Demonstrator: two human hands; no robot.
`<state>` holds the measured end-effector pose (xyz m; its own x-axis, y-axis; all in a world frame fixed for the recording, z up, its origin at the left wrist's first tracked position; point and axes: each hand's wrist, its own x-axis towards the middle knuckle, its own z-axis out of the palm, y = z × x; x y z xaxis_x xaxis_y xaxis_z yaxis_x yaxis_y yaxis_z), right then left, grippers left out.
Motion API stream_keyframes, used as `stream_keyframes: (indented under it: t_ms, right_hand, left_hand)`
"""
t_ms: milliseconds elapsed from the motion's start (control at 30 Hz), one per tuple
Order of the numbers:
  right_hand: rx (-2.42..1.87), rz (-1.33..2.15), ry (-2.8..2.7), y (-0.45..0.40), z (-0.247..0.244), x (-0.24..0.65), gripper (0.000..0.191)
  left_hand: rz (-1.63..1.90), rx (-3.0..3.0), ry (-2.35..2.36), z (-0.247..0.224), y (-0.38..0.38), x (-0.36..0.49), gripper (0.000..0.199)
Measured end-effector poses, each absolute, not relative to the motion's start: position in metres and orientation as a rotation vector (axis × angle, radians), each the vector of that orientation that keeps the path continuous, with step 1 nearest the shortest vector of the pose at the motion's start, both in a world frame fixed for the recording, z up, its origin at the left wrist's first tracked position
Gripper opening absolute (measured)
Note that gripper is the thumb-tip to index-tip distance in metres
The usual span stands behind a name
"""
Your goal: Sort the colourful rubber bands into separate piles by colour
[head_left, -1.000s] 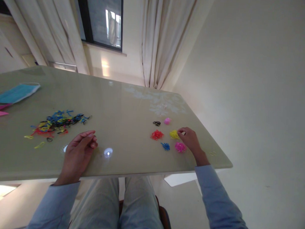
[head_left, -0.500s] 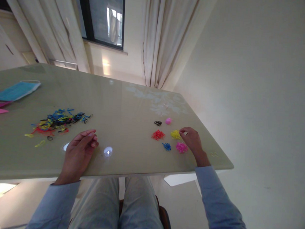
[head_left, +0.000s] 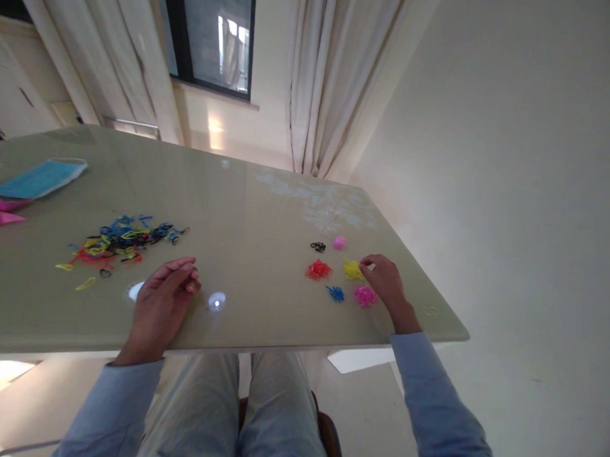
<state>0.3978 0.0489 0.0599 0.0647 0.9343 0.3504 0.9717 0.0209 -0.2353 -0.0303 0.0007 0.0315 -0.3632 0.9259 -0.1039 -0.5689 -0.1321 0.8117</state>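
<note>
My right hand (head_left: 382, 279) is at the right edge of a small pile of yellow rubber bands (head_left: 352, 269), its thumb and forefinger pinched together. Whether a band is between those fingertips is too small to tell. Around that pile lie red rubber bands (head_left: 318, 269), blue ones (head_left: 335, 293), bright pink ones (head_left: 365, 296), black ones (head_left: 318, 246) and a light pink clump (head_left: 339, 242). My left hand (head_left: 165, 300) rests on the table with thumb and fingers closed; anything in them is hidden. Beyond it spreads a mixed heap of coloured rubber bands (head_left: 129, 239).
A blue face mask (head_left: 41, 178) and a piece of pink material (head_left: 3, 211) lie on the table's (head_left: 244, 253) far left. The table's right edge runs near a plain wall (head_left: 511, 196). Curtains (head_left: 320, 82) and a window (head_left: 219, 39) are behind the table.
The view has shifted slightly, so most things on the table appear a little further right. Both hands keep nearly the same place and the same closed pose.
</note>
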Motion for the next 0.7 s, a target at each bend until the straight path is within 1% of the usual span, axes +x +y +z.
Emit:
stream_keyframes:
  t_ms: [233, 400, 533, 700]
  right_hand:
    - [-1.743, -0.089, -1.879, 0.041, 0.068, 0.377, 0.017]
    - [-1.637, -0.03, -1.891, 0.032, 0.074, 0.352, 0.016]
    - [-1.396, 0.156, -1.997, 0.015, 0.071, 0.309, 0.013]
    - [-1.06, 0.519, -2.154, 0.0, 0.05, 0.245, 0.013]
  left_hand:
    - [1.727, 0.54, 0.984, 0.031, 0.001, -0.031, 0.019]
    - [1.714, 0.545, 0.983, 0.028, 0.002, -0.031, 0.022]
    - [1.712, 0.556, 0.972, 0.027, 0.002, -0.032, 0.024]
    - [1.701, 0.619, 0.968, 0.025, 0.002, -0.031, 0.025]
